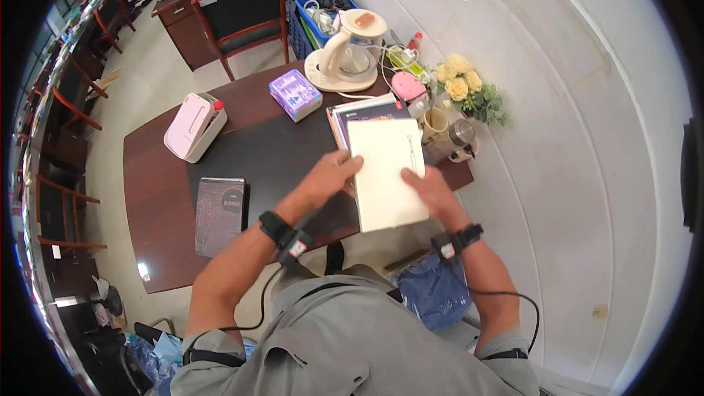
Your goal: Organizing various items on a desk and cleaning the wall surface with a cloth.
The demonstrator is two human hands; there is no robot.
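Observation:
A cream-covered book is held between my two hands over the front right part of the desk. My left hand grips its left edge, thumb on the cover. My right hand grips the right edge, its thumb also on the cover; the fingers beneath are hidden. Just behind the book lies a stack of books, partly covered by it. A dark spiral-bound notebook lies at the front left of the desk. Farther back are a purple tissue pack and a light box with a pink lid.
An electric glass kettle stands at the back right. Along the right side are a cup, a glass bottle, a pink round object, cables and yellow artificial flowers. The white wall rises close on the right.

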